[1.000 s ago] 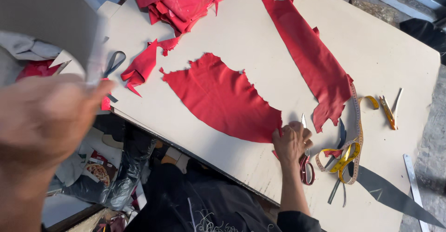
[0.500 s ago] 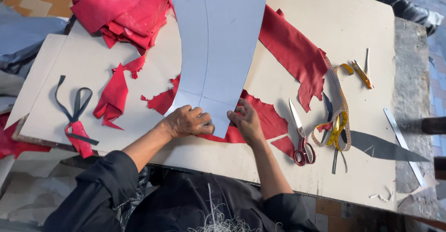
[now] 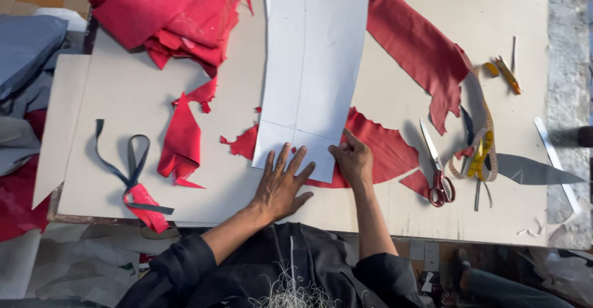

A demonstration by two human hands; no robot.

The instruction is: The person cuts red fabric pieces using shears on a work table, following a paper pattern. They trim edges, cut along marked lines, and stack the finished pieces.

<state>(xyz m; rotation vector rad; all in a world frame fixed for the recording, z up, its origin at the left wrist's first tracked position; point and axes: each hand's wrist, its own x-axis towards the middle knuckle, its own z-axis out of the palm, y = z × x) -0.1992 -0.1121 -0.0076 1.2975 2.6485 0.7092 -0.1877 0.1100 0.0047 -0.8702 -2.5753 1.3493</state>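
Flattened now, the left hand [image 3: 281, 184] spreads its fingers over the white paper pattern's [image 3: 312, 67] lower edge (earlier curled). Right hand [image 3: 353, 158] presses fingers together on the corner, atop red leather [image 3: 383, 150].

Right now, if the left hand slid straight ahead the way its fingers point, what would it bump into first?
Nothing to bump: the left hand lies flat with its fingertips already on the big white paper pattern sheet. Sliding on, it would likely just travel up that sheet, which covers the red leather piece on the pale table.
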